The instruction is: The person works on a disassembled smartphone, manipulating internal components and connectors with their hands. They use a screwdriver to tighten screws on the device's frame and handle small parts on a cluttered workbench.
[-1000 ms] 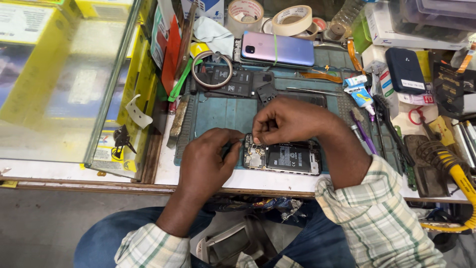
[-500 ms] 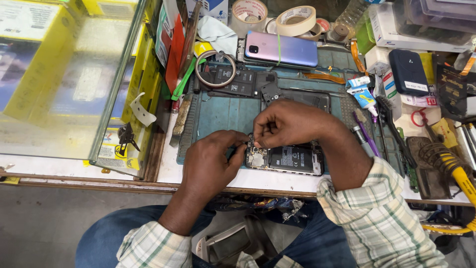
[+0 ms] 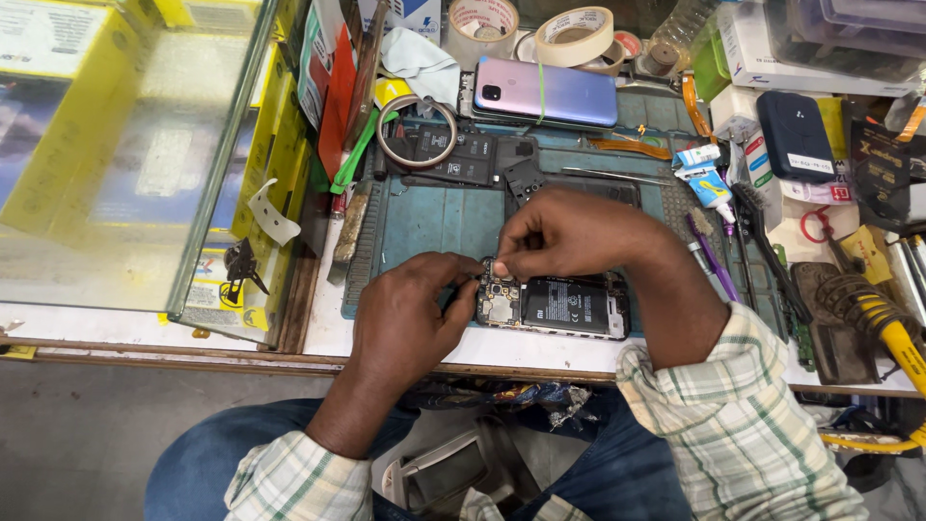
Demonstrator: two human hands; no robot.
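An opened black smartphone with its back cover off, battery and circuit board exposed [image 3: 555, 305], is seen lying flat on the teal cutting mat [image 3: 434, 217], at the mat's near edge. The phone is judged light and rigid in its frame, but fragile at the bare board end; it is best taken by the long side edges, clear of the connectors.

The left hand [image 3: 410, 314] is pressed against the phone's board end, fingers curled, thumb touching the frame. The right hand [image 3: 569, 232] is held above the same end, thumb and forefinger pressed together in a fine pinch; a small part, possibly a screw or connector, may be held, though it cannot be made out.

Beyond the phone, at the mat's far edge, lies a lilac smartphone [image 3: 545, 92].
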